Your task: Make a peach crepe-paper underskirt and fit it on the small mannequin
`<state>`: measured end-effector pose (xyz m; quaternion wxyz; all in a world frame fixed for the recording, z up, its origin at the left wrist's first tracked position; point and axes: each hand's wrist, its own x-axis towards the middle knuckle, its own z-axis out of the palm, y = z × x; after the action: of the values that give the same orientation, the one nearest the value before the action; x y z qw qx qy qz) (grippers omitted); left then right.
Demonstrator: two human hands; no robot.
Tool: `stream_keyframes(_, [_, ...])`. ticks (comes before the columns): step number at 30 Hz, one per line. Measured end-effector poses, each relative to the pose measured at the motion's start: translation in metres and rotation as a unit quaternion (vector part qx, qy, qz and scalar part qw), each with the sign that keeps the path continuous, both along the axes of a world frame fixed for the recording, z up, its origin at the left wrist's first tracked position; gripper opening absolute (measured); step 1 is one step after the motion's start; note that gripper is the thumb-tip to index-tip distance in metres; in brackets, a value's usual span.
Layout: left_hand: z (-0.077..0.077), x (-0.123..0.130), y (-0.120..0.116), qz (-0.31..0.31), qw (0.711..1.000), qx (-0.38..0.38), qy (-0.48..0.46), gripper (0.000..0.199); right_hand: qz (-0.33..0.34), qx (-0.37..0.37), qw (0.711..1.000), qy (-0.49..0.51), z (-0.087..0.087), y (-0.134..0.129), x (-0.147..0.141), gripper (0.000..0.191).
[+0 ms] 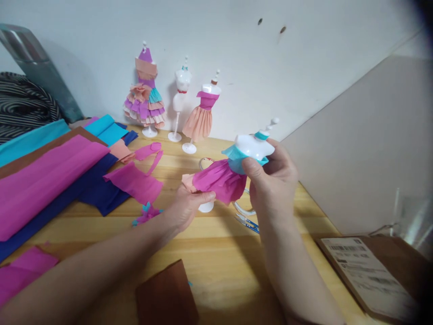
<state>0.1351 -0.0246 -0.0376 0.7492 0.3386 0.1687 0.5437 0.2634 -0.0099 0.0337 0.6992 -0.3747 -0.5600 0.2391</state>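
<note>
A small white doll mannequin (251, 145) is held tilted above the table, its neck end toward the upper right. It wears a turquoise crepe-paper top (237, 161) and a magenta crepe-paper skirt (221, 180). My right hand (275, 174) is closed around its torso, thumb on the turquoise top. My left hand (191, 205) pinches the lower edge of the skirt, near a peach paper piece (188, 182) at the hem. The mannequin's white base (206, 206) shows partly below the skirt. Blue-handled thread snips (248, 223) lie on the table beneath my right hand.
Three mannequins stand along the wall: one in a ruffled dress (145, 99), one bare (182, 85), one in a peach skirt (199, 123). Folded crepe paper (54, 176) and magenta scraps (138, 183) lie left. Brown paper (167, 295) is in front; a labelled parcel (365, 275) sits right.
</note>
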Motion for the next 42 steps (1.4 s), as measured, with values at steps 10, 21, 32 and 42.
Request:
stream_keyframes(10, [-0.001, -0.007, 0.001, -0.020, 0.999, 0.024, 0.036, 0.033, 0.062, -0.023, 0.997, -0.035, 0.002, -0.001, 0.011, 0.041])
stream_keyframes(21, [-0.005, -0.005, -0.004, -0.085, 0.996, 0.008, -0.023, 0.042, 0.075, -0.031, 0.994, -0.078, 0.010, -0.007, 0.012, 0.041])
stream_keyframes(32, [-0.007, -0.001, -0.003, -0.037, 0.999, -0.001, 0.023, 0.035, 0.055, -0.017, 0.996, -0.061, 0.004, -0.005, 0.008, 0.033])
stream_keyframes(42, [-0.004, -0.005, -0.002, -0.078, 0.995, 0.061, 0.024, 0.040, 0.048, -0.014, 0.997, -0.053, 0.006, -0.005, 0.007, 0.031])
